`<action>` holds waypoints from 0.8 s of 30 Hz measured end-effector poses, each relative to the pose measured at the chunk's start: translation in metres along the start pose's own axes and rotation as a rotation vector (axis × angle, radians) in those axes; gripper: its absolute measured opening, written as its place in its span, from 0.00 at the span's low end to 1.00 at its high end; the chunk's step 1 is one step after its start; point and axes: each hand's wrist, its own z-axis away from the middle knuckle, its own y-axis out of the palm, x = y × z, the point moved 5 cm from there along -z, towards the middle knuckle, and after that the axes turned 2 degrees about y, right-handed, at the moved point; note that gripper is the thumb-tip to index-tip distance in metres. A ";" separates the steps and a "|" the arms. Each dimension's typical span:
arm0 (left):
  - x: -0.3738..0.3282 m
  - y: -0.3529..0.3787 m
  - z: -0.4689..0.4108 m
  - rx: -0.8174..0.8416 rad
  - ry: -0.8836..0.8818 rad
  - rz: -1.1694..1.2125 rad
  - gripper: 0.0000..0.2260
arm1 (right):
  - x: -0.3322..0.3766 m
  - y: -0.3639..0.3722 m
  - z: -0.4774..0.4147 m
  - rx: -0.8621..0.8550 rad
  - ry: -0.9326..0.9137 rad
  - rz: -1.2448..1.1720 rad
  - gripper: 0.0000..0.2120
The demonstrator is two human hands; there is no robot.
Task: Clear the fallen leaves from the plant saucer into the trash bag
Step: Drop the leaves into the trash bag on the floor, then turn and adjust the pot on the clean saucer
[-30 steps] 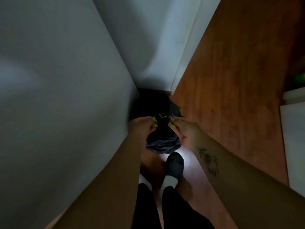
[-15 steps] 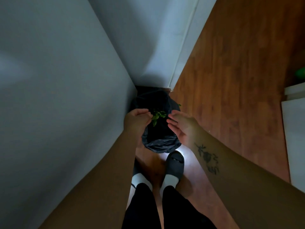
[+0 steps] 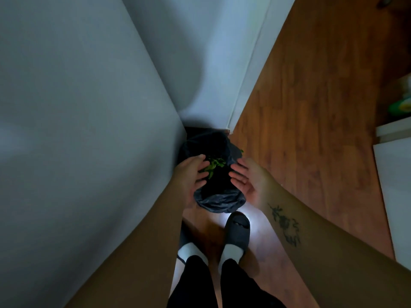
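Note:
A black trash bag (image 3: 219,202) stands open on the wooden floor in the corner between two white walls. A small clump of green leaves (image 3: 213,166) lies inside its dark mouth. My left hand (image 3: 192,174) hovers over the bag's left rim with fingers spread, holding nothing. My right hand (image 3: 248,180) hovers over the right rim, palm turned inward and fingers apart, also with nothing in it. One more green leaf (image 3: 241,150) shows at the bag's far right edge. The plant saucer is not in view.
White walls (image 3: 89,107) close in on the left and behind the bag. My feet in dark slippers (image 3: 236,232) stand just before it. Wooden floor (image 3: 311,107) stretches right toward a white cabinet (image 3: 395,192) and a green object (image 3: 400,106).
Both hands were pinching leaves over the bag a second ago; they have let go and spread apart, and the leaves now lie inside the bag.

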 end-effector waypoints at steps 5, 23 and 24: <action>-0.053 0.007 0.062 0.027 0.067 0.097 0.20 | 0.058 0.029 0.067 0.051 -0.107 -0.039 0.22; -0.304 -0.099 0.354 0.036 0.755 0.257 0.17 | 0.174 0.243 0.359 0.392 -0.553 0.228 0.14; -0.303 -0.103 0.355 0.025 0.756 0.233 0.17 | 0.175 0.247 0.362 0.402 -0.560 0.242 0.14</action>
